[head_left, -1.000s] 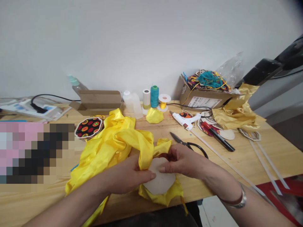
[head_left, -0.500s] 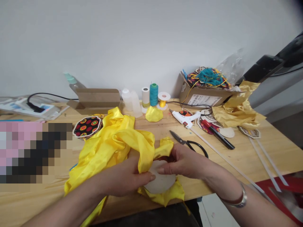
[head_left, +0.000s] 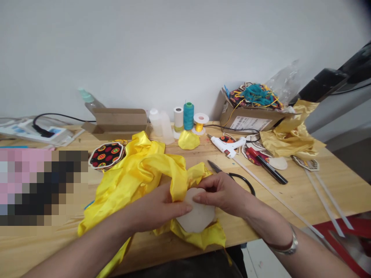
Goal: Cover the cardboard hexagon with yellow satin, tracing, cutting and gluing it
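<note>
Both my hands are at a pale scalloped cutout [head_left: 197,216] near the table's front edge. Yellow satin fabric [head_left: 130,181] lies under it, around it and in a large heap to the left. My left hand [head_left: 166,206] is closed, its thumb on the cutout's left edge and a fold of satin over the fingers. With thumb and curled fingers my right hand [head_left: 220,195] pinches the cutout's upper right edge, by a flap of satin. What lies beneath the cutout is partly hidden. Just beyond my right hand are black-handled scissors [head_left: 242,181].
A white glue gun [head_left: 227,146] with a long glue stick and a marker [head_left: 268,166] lie to the right. Thread spools [head_left: 188,116] and bottles [head_left: 162,125] stand by the wall. Cardboard boxes [head_left: 118,121], patterned pieces [head_left: 107,155] and gold fabric [head_left: 292,135] are around.
The cutout has shifted slightly up, away from the table's front edge. My right thumb and fingers have moved a little up along its edge; the satin fold by my left hand has shifted slightly.
</note>
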{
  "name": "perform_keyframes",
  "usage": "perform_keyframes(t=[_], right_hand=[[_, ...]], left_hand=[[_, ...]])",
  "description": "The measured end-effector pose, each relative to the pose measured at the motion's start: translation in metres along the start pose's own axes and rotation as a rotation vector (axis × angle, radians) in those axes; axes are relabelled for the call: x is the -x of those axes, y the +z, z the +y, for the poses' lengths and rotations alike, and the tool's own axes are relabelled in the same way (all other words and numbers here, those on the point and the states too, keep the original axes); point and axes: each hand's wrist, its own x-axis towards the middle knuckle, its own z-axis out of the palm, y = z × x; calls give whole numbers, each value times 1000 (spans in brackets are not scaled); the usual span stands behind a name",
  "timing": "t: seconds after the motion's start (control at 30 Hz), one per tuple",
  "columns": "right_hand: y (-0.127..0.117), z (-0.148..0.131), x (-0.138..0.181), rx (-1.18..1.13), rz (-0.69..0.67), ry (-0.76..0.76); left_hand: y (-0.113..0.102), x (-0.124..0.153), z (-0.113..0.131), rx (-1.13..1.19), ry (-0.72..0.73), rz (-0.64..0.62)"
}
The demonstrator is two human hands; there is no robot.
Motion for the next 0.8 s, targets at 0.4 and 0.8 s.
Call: perform_keyframes(t=[0.4,0.8], right_hand=[[-5,2,0,-106,223,75],[4,2,11,-57,111,38]], left_hand=[[21,6,-22,534,-48,-13],[18,-7,7,157,-20,380]])
